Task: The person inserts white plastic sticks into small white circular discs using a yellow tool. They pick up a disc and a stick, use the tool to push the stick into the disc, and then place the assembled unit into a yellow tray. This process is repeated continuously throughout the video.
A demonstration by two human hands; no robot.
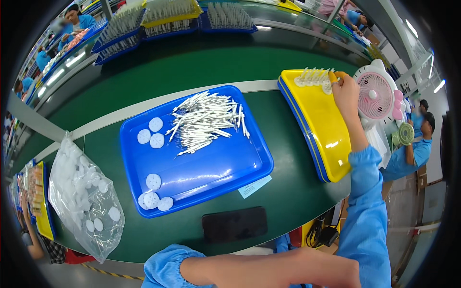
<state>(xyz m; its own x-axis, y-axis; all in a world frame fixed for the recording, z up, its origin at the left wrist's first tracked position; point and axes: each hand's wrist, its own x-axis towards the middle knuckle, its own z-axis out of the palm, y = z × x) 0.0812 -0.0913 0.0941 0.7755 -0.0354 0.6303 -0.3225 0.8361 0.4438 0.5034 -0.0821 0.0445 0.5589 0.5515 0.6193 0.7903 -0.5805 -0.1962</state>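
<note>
My right hand [346, 93] reaches to the far end of the yellow tray [324, 129], with yellow covers on its fingertips. Its fingers pinch at a white stick-and-disc piece [327, 88], partly hidden by them. Beside it stand several like pieces [309, 78], thin sticks upright on round white bases. My left hand [338, 269] is at the lower edge, its forearm crossing to the right; its fingers do not show. In the blue tray [206, 182] lie a pile of thin white sticks [206, 120] and several round white discs [153, 181].
At left lies a clear plastic bag [84, 197] of white discs. A black phone [234, 224] and a pale blue paper slip [254, 186] are near the front edge. A pink-and-white fan [377, 93] stands beyond the yellow tray. Filled trays [225, 17] line the far side; people sit around.
</note>
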